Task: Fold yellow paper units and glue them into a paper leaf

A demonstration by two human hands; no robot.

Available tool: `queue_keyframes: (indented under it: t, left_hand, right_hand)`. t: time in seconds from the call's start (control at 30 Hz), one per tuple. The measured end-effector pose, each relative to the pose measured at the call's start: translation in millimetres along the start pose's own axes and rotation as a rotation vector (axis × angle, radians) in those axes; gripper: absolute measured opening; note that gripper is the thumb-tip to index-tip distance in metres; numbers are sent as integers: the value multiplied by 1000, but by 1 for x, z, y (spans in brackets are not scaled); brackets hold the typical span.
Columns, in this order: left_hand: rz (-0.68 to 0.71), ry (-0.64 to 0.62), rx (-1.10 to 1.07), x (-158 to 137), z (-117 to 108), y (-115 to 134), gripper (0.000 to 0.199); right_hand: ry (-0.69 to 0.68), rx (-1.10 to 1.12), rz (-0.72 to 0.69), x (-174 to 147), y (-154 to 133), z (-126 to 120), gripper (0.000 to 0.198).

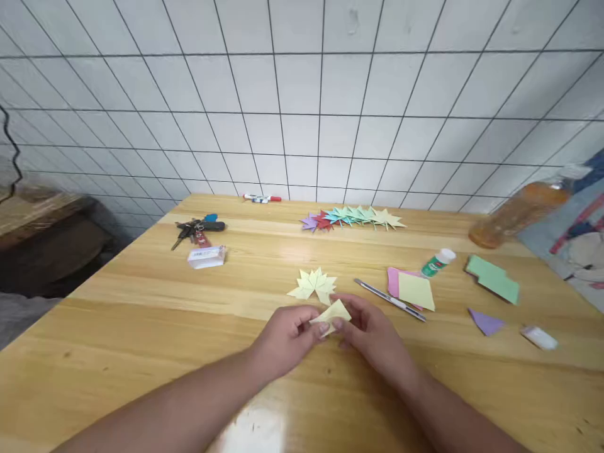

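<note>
Head view: a small pale-yellow piece of paper [338,310] is sitting between the left hand [289,341] and right hand [372,333], each grip pinching it, thumbs pressing its face, presumably steadying it. Just beyond, a spiky pale-yellow folded-paper fan [306,287] is lying on the glossy wooden worktop [141,327]. Rightward, a white-capped green glue stick [435,265] is resting, perhaps for easy reach; its lettering is looking too small for me to read.

Bright light covers the worktop [141,314], with white glare [259,429] toward its near edge. Near the far right corner, lens distortion tilts the bottle [519,212], which looks slightly blurred.
</note>
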State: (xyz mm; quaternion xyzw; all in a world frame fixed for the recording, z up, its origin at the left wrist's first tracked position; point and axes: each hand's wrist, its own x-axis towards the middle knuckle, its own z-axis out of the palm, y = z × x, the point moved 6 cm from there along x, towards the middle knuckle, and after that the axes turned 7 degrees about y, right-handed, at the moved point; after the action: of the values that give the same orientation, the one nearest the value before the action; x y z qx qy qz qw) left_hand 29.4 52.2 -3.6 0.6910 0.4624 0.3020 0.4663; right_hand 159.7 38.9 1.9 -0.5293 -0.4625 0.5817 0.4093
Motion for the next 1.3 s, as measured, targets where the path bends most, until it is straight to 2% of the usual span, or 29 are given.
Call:
queue_keyframes:
  t: [0.07,0.3,0.5,0.6,0.87,1.3]
  left_hand:
    - [-22,-9,13,-1,0,-2,30]
    - [18,-40,115,-3,-1,1,38]
    - [41,35,221,-4,-3,6,21]
    - [45,46,249,-4,-2,4,30]
    - [-17,19,193,-5,-1,-3,34]
    - [-3,0,160,-4,-1,-2,35]
  right_hand:
    - [20,-49,17,0,1,-4,19]
    - [84,-63,27,1,6,-11,24]
    - [111,-172,-49,-1,2,-12,25]
    - [118,-210,-71,-1,1,-11,25]
    - [110,-173,-65,-1,1,-9,21]
    - [102,-199,-88,-3,0,-9,21]
